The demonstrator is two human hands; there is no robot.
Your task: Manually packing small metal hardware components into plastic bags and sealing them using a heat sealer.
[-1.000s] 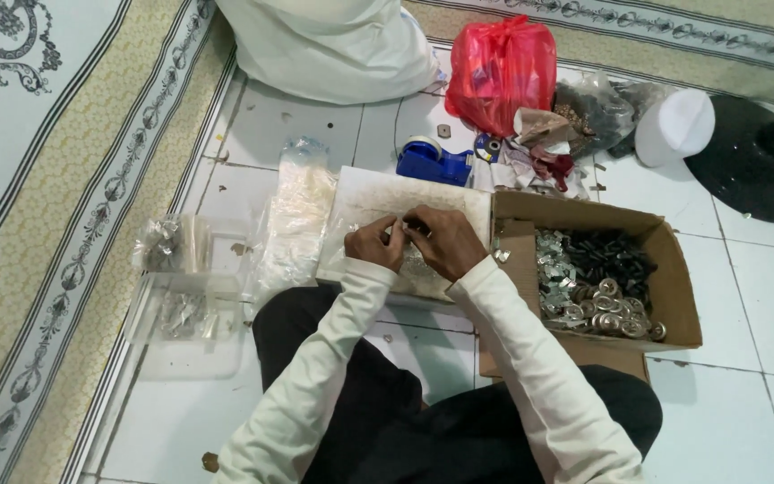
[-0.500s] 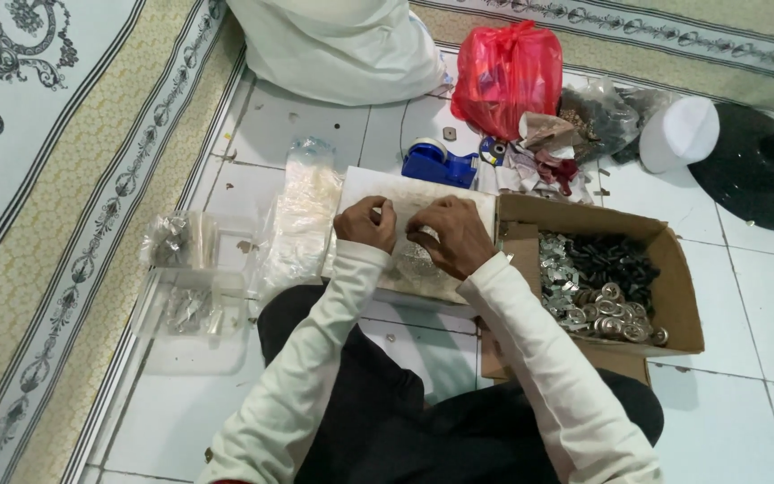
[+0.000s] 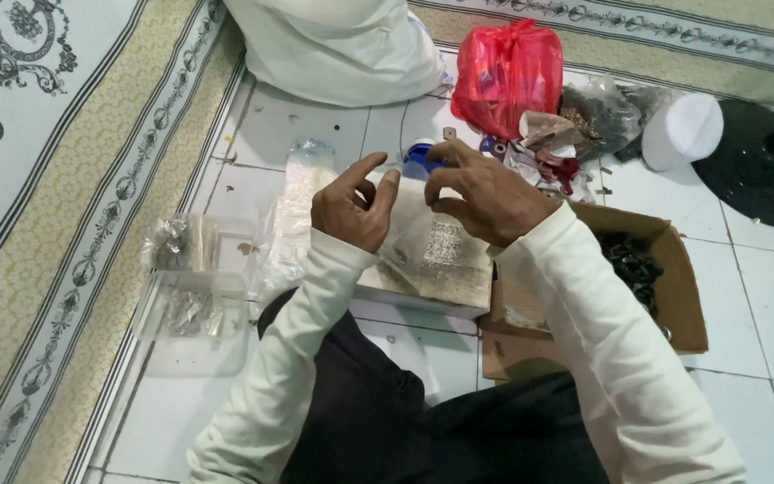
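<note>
Left hand (image 3: 351, 208) and right hand (image 3: 484, 193) hover apart, fingers loosely curled, holding nothing visible, above the clear bag (image 3: 432, 251) at 6 o'clock.

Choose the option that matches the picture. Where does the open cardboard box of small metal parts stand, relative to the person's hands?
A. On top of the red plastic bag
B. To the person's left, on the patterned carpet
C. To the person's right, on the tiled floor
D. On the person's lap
C: the cardboard box sits on the white tiles beside the right hand, across from the left hand.
</note>
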